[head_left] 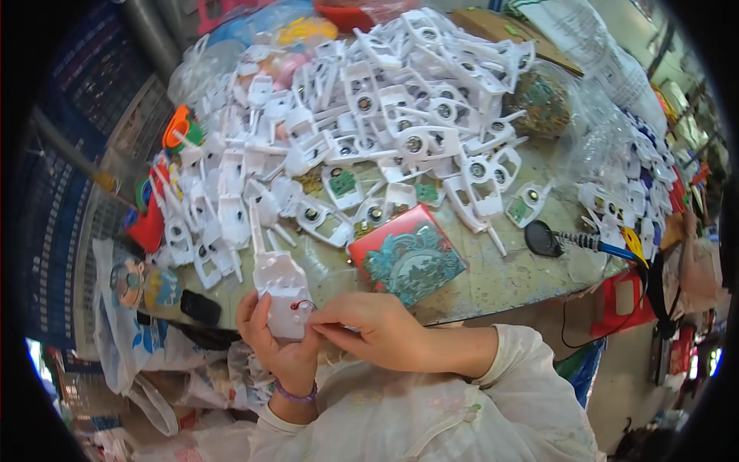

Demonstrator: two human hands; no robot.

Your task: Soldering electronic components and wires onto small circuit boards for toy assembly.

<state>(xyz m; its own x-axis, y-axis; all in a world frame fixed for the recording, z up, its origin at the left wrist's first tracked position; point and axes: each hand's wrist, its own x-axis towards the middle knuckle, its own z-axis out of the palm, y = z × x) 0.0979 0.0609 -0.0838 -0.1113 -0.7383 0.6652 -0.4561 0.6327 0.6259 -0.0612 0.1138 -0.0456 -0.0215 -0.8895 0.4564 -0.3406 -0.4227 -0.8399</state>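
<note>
My left hand (283, 350) holds a white plastic half-shell (279, 276) with a long thin handle that points away from me. Its fingers and thumb grip the wide end from both sides. A short red wire (302, 305) curls out at the shell's right edge. Beside that wire, my right hand (377, 327) is closed in a pinch, fingertips close to the shell; what lies between them is too small to make out. Just beyond my hands, a red box with a green ornate picture (416, 254) lies on the table.
A big heap of white plastic shells (431, 92), some with round metal parts or green circuit boards (342, 182), covers the table (493, 285). A soldering iron with a blue handle (620, 252) rests at the right by a black round piece (543, 239). A black object (200, 308) sits at the left edge.
</note>
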